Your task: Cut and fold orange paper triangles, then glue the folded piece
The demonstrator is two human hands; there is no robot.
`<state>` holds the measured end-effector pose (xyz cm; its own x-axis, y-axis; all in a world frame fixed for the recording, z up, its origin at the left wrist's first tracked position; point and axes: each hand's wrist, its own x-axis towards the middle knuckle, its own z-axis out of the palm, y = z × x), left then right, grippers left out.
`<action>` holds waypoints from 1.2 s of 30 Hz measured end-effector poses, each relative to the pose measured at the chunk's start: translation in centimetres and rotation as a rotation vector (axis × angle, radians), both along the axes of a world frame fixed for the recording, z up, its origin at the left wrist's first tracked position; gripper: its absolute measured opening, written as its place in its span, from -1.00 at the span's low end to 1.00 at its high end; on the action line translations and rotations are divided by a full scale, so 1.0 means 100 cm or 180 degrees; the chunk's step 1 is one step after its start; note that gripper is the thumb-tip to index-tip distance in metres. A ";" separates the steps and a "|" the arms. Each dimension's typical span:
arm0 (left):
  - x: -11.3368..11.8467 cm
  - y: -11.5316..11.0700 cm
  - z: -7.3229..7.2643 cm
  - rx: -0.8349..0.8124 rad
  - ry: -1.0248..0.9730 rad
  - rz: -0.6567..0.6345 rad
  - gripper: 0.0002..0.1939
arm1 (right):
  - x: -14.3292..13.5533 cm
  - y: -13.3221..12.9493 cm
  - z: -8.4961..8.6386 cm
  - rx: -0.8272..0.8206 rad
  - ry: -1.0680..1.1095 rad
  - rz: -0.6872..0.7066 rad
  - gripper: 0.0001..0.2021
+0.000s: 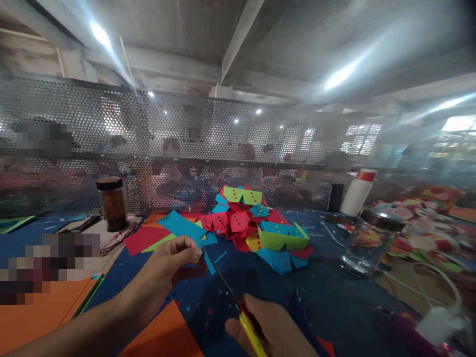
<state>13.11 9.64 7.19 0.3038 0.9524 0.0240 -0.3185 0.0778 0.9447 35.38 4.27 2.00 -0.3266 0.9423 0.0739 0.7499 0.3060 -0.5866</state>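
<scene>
My left hand (173,258) pinches a small piece of blue paper (209,264) between thumb and fingers, partly hidden behind the fingertips. In my right hand (273,320) is a pair of scissors (226,286) with yellow handles, the blades pointing up and left to the paper by my left fingertips. Whether the blades are apart is hard to see. Just beyond lies a pile of folded paper cutouts (238,221) in red, blue, green and yellow, dotted with small holes. Sheets of coloured paper (147,239) lie behind my left hand, and an orange sheet (167,332) is below it.
A jar of dark liquid (111,203) stands at left, a clear glass jar (366,243) at right. Behind that is a stack of paper cups (357,193). White cables (444,285) and colourful paper items (420,223) fill the right side. A perforated panel (201,148) borders the table.
</scene>
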 end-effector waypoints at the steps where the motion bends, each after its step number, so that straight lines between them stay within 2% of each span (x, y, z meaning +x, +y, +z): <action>1: 0.000 0.000 0.001 -0.0021 -0.0008 -0.0001 -0.76 | 0.000 0.000 0.000 0.0006 -0.0036 -0.0002 -0.65; 11: -0.003 0.000 -0.001 0.0023 -0.0068 0.0052 -0.77 | 0.000 0.002 -0.010 0.0208 -0.0091 0.0008 -0.63; 25: -0.002 0.000 0.001 0.0130 0.0106 0.0086 -0.75 | 0.000 0.002 -0.012 0.0126 -0.0028 -0.0128 -0.68; 30: -0.001 0.000 0.002 0.0098 0.0064 0.0099 -0.73 | -0.002 0.000 -0.003 -0.0003 -0.0108 -0.0017 -0.70; 36: -0.001 -0.002 0.005 0.0119 0.0093 0.0099 -0.72 | -0.007 -0.008 0.018 -0.0144 -0.0196 0.0026 -0.71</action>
<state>13.03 9.41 7.65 0.2751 0.9600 0.0511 -0.2923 0.0329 0.9558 34.68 3.48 3.83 -0.3368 0.9415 0.0107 0.7826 0.2863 -0.5527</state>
